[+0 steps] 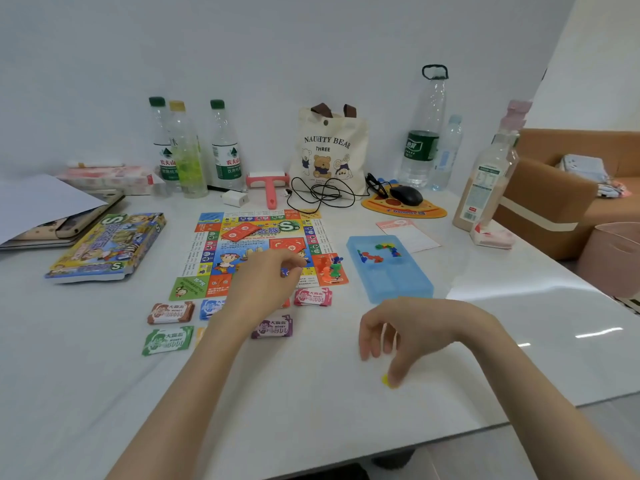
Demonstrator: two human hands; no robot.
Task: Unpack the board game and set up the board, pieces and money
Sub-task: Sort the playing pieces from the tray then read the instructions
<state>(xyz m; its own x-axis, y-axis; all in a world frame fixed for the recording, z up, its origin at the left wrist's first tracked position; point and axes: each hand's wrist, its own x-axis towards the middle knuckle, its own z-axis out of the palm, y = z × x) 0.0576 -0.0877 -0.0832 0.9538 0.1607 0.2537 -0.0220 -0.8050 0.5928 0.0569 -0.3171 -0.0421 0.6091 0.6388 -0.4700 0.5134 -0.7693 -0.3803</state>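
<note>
Left grip (266, 282): curled over the near right part of the board (221, 252), with thumb and forefinger pinching a small blue piece (284, 271).
Right grip (408, 330): fingers point down, and the tips pinch a small yellow piece (385, 380) at the surface of the desk (311, 410), well apart from the board.
Board: lies open and flat mid-desk. Two red card stacks (242, 231) sit on its centre, and orange and green pawns (330, 268) stand on its near right corner.
Tray (408, 289): blue plastic, just right of the board. Its far compartment holds a scatter of small coloured pieces (381, 252).
Money: brown (171, 312), green (168, 340), purple (273, 327) and pink (313, 296) stacks lie along the board's near edge. A blue stack (209, 308) is partly hidden by the left arm.
Box (107, 247): lies flat, left of the board.
Back of desk: bottles (227, 147), a tote bag (329, 147), and a mouse (407, 195) on its pad.
</note>
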